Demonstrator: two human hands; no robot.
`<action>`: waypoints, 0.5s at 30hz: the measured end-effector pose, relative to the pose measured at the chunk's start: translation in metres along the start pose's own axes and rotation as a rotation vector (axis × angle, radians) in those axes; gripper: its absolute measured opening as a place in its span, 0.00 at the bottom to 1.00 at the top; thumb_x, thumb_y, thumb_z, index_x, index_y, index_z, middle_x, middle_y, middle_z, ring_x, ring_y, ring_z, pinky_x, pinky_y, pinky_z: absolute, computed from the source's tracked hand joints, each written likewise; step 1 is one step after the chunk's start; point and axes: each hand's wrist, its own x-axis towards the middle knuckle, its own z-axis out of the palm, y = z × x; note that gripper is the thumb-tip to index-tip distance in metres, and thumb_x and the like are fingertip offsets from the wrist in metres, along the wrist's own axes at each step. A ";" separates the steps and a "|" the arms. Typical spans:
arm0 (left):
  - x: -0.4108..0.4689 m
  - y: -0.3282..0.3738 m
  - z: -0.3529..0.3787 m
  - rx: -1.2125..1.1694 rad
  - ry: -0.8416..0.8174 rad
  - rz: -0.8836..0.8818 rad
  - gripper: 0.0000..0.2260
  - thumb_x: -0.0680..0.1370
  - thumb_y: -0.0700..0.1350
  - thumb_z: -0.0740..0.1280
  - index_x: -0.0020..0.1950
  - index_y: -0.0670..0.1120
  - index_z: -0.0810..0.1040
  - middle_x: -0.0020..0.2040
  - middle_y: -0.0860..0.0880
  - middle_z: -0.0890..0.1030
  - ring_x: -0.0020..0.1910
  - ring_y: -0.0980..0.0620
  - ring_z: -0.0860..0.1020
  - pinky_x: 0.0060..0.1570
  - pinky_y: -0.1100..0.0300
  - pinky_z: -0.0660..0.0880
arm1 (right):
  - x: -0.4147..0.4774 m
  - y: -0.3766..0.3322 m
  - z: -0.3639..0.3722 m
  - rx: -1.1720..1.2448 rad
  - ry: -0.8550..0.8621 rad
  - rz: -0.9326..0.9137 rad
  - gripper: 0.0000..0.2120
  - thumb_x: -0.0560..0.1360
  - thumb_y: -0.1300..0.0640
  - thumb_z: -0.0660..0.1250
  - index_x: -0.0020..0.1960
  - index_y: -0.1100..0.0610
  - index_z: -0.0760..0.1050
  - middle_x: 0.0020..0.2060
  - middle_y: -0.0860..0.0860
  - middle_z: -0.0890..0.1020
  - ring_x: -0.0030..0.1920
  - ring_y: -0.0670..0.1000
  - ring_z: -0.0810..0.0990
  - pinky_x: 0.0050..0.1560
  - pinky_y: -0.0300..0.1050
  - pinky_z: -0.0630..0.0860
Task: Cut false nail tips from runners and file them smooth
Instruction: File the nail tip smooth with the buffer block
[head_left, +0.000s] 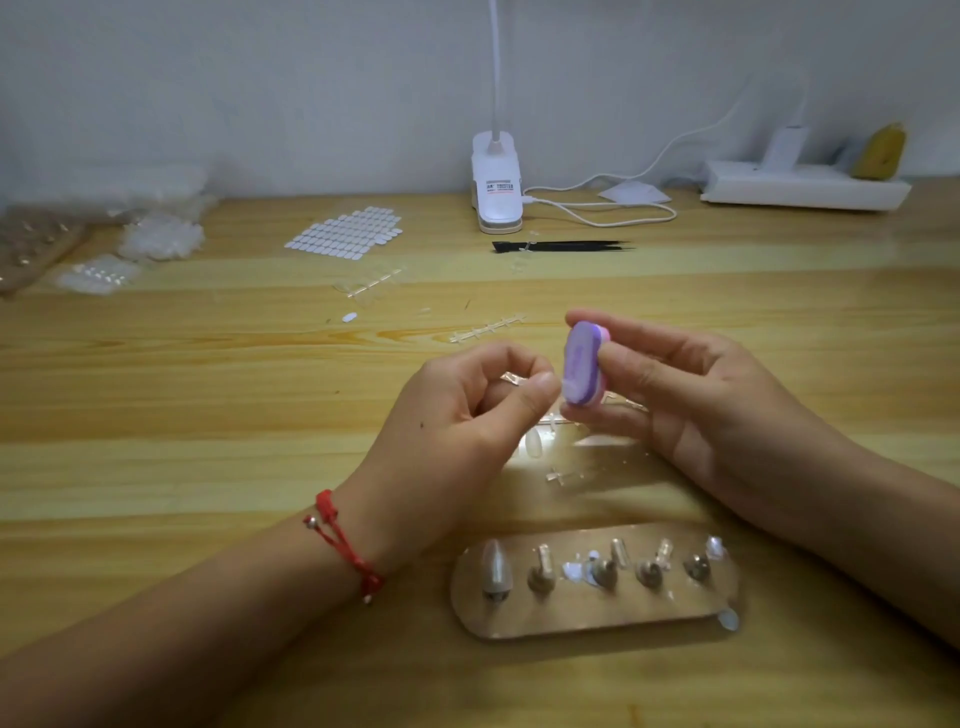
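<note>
Left hand (467, 415): centre of the frame, thumb and forefinger pinched on a small pale nail tip (568, 388). The tip is hard to make out. The other fingers are curled in.
Right hand (701, 410): just right of centre, thumb and fingers gripping a purple file block (582, 364), held on end above the tabletop (208, 389).
Nail tip: pressed against the lower end of the file block, between the two hands.
Wrist: a red cord bracelet (343, 540) on the left one.
Under the hands: a loose tip (532, 444) and clear runner scraps (558, 475) lying in a bright patch.
Bottom centre: an oval holder board (597, 618) with a row of upright pegs, some carrying clear tips.
Above centre: two emptied runners (488, 328) on the wood, well apart from the hands.
Upper middle: a sheet of white tabs (348, 236), black tweezers (561, 246) and a white clip lamp (496, 182).
Upper left: bags of clear tips (156, 234).
Upper right: a white power strip (805, 187) by the wall.
</note>
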 end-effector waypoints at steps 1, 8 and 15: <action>0.000 0.001 0.000 0.000 0.010 0.011 0.06 0.76 0.46 0.66 0.41 0.46 0.76 0.23 0.53 0.61 0.23 0.56 0.58 0.23 0.67 0.57 | 0.000 0.000 0.001 -0.012 -0.009 0.001 0.15 0.69 0.62 0.67 0.55 0.60 0.82 0.45 0.56 0.85 0.46 0.50 0.84 0.44 0.42 0.81; -0.002 0.002 0.001 0.064 -0.009 0.032 0.07 0.78 0.40 0.65 0.40 0.45 0.77 0.22 0.56 0.62 0.22 0.57 0.58 0.23 0.67 0.57 | 0.001 0.001 -0.001 0.011 0.015 0.011 0.14 0.69 0.62 0.67 0.53 0.60 0.83 0.44 0.56 0.85 0.43 0.50 0.85 0.43 0.41 0.81; 0.000 0.001 0.002 0.066 0.008 -0.004 0.06 0.77 0.41 0.66 0.40 0.45 0.77 0.22 0.54 0.61 0.22 0.58 0.57 0.22 0.69 0.56 | 0.001 0.001 -0.002 0.041 0.008 0.030 0.14 0.70 0.62 0.67 0.54 0.60 0.82 0.43 0.56 0.85 0.44 0.51 0.85 0.44 0.41 0.81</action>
